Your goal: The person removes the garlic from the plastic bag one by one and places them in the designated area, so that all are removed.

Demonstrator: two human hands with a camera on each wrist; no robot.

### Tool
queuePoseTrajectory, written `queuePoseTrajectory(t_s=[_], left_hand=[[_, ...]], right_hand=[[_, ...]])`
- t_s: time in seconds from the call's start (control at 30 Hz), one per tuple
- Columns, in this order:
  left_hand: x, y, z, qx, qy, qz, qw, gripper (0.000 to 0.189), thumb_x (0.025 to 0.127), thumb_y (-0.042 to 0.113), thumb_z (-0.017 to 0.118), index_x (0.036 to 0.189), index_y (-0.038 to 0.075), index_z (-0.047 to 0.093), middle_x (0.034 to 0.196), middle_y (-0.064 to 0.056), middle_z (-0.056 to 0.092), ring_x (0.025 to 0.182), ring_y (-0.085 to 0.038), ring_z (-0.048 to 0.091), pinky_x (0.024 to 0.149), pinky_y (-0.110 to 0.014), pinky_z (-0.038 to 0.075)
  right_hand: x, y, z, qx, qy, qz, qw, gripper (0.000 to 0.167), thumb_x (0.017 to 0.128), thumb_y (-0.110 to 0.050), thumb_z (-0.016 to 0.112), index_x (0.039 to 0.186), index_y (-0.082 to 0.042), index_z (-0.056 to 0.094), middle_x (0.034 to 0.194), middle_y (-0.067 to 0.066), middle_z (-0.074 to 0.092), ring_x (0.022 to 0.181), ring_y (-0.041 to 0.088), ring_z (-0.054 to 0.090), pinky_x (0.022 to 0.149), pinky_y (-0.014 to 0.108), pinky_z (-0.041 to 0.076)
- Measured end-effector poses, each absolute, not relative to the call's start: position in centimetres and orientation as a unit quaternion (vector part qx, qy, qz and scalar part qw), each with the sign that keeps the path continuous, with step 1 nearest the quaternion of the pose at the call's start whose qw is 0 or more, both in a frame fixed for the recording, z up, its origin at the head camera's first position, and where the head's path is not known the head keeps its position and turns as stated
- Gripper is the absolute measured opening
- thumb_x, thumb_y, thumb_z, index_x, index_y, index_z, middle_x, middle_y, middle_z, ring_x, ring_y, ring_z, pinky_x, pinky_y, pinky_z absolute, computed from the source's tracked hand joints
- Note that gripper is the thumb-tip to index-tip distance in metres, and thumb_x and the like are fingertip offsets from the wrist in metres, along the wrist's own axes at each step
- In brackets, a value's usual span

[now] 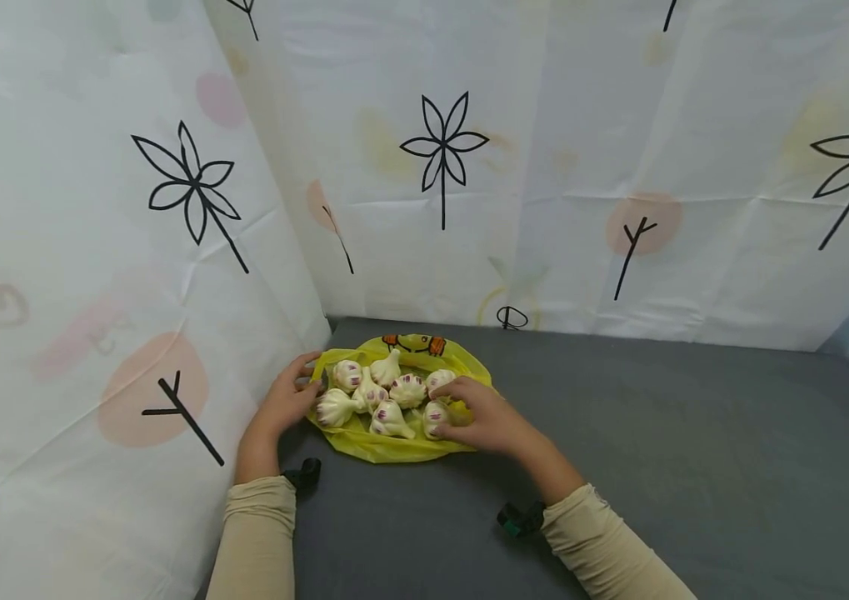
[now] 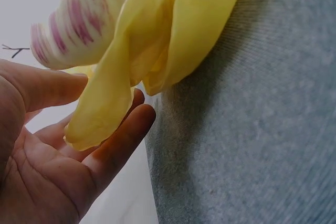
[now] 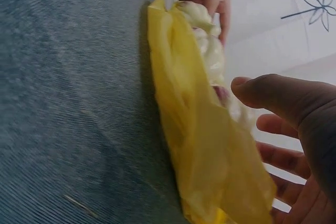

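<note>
head view shows garlic bulbs (image 1: 390, 418) clustered in a yellow bag (image 1: 394, 452) near the far left corner of the grey table (image 1: 656, 467), between both hands. the left hand (image 1: 286, 404) is at the bag's left rim, thumb and fingers loosely apart on either side of it. the right hand (image 1: 495, 421) reaches over the right end, fingers spread; whether it touches the bulbs, i cannot tell. white patterned cloth (image 1: 559, 125) hangs behind.

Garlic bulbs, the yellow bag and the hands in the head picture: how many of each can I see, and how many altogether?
Garlic bulbs: 8 in view
Yellow plastic bag: 1
Hands: 2
Total: 11
</note>
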State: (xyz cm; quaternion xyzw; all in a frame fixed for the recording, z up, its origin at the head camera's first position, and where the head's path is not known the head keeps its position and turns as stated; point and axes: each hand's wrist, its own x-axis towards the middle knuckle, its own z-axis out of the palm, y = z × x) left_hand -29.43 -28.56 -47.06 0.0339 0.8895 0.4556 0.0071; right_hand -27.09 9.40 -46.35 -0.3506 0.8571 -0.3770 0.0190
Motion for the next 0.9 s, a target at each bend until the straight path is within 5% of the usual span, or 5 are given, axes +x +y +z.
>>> queuePoseTrajectory(t_s=[0.43,0.9], left_hand=[[-29.6,-28.9,-47.1,0.041,0.887,0.46,0.012,0.062,0.107,0.007,0.053,0.166,0.008,0.033,0.151,-0.033,0.048,0.13,-0.049,0.062,0.099,-0.047,0.054],[-29.7,-28.9,-47.2,0.045,0.891,0.451,0.009,0.059,0.11,0.008,0.048,0.167,0.008,0.032,0.151,-0.033,0.048,0.129,-0.047,0.063,0.102,-0.052,0.053]], right_hand=[[-26.8,8.4,-47.5,-0.349,0.879,-0.324,0.017,0.06,0.097,-0.029,0.08,0.151,-0.012,0.059,0.136,0.005,0.06,0.113,0.019,0.062,0.093,0.045,0.054],[-26.7,9.0,-46.3,-0.353,0.859,-0.371,-0.001,0.057,0.096,-0.028,0.082,0.147,-0.011,0.063,0.135,0.005,0.064,0.123,0.025,0.063,0.099,0.051,0.055]])
